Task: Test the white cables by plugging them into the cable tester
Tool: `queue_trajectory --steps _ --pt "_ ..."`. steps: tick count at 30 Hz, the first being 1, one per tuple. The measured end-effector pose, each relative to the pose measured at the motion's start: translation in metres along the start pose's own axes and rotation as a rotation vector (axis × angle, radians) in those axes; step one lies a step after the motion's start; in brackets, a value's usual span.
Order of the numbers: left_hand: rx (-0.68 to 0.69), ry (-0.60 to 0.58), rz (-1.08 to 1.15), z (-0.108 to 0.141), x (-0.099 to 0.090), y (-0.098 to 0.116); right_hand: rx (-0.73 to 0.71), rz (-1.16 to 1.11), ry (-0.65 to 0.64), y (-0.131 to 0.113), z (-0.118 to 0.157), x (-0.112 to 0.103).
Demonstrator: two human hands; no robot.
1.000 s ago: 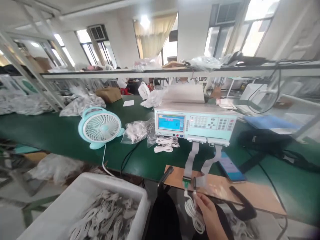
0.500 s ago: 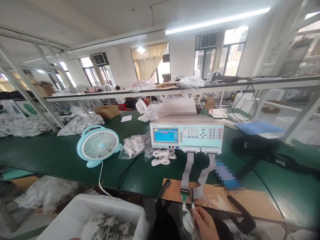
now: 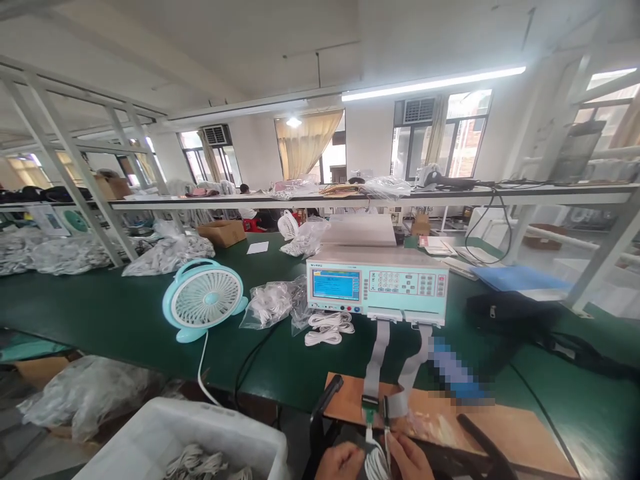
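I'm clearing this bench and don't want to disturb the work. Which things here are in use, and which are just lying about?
In use: left hand and right hand on the white cable; two ribbon connectors; tester; wooden board.

Lying about: fan; bagged cables; black bag; blue folder.

Site: a factory assembly and test floor for cables. The landmark is the pale bench tester [image 3: 379, 285] with blue screen and keypad, sitting on a long green-topped workbench [image 3: 100, 313]. 2 flat ribbon cables [image 3: 376, 360] drop from its front to a brown fixture board [image 3: 450, 417]. Left of the tester lie clear bags of coiled white cables [image 3: 273, 303], loose coils [image 3: 327, 328] and a small turquoise desk fan [image 3: 204, 299]. Below and left of it, a white bin [image 3: 165, 437] holds more coils. Above the tester runs a white metal rack shelf [image 3: 350, 197] carrying more bags. Behind it are further benches, windows with wall air units and a strip light [image 3: 433, 83].
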State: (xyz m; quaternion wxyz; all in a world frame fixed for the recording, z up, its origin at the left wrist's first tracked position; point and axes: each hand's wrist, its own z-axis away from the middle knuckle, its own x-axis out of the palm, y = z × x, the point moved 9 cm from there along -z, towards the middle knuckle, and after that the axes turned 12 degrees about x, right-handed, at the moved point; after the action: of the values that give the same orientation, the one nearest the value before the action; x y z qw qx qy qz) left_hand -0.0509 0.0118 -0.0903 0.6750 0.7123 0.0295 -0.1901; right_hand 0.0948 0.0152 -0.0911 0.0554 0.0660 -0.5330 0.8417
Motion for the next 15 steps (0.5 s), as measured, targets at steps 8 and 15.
queue_trajectory --steps 8,15 --pt "0.052 -0.035 0.362 -0.026 0.026 0.017 -0.093 0.037 -0.011 0.004 -0.008 0.0" --pt "-0.002 0.003 0.34 -0.026 0.025 0.01 -0.17 0.094 0.152 -0.009 0.006 -0.005"
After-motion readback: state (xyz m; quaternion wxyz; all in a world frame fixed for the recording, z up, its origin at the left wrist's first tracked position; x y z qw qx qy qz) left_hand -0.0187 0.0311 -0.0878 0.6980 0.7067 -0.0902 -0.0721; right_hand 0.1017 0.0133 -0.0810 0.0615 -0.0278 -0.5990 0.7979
